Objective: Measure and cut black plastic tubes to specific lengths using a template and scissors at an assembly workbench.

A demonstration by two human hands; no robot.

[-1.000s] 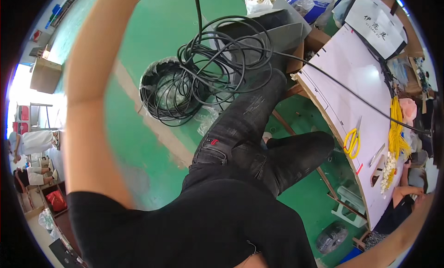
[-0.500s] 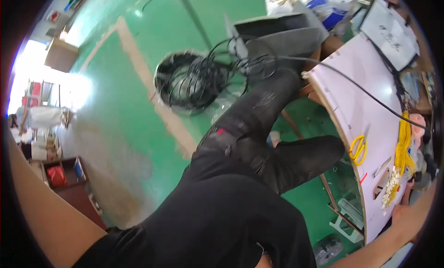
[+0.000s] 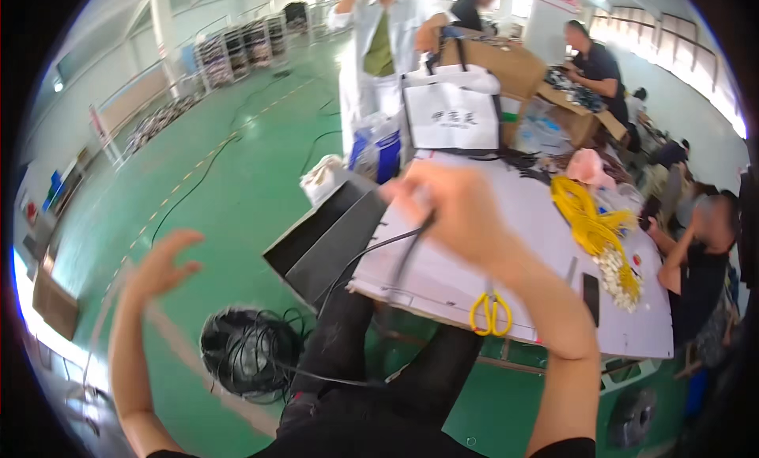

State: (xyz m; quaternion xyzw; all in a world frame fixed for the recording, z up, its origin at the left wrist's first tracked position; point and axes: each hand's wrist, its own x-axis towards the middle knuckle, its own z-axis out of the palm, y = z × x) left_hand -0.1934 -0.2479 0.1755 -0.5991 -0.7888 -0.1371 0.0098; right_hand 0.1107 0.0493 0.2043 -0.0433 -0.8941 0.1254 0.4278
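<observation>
My right hand [image 3: 452, 213] is raised over the near left part of the white tabletop [image 3: 518, 221], its fingers closed on a black cable [image 3: 398, 238]. From that hand the cable hangs down past the table's edge towards my lap. Off to the left, above the green floor, my left hand [image 3: 164, 267] is held out with fingers apart and nothing in it. A loose tangle of the same cable [image 3: 254, 349] lies in a round black tub [image 3: 212, 343] on the floor beside my left leg.
Yellow-handled scissors [image 3: 492, 314] lie at the table's near edge. Further right are a dark phone [image 3: 591, 298] and a bundle of yellow cords [image 3: 583, 221] with white ends. A grey open box [image 3: 336, 233] adjoins the left edge. A white bag [image 3: 452, 114] and people are beyond.
The view has swung up from my lap and the tub to the table and room. Both hands are now visible. The cable no longer stretches across the tabletop to the far right.
</observation>
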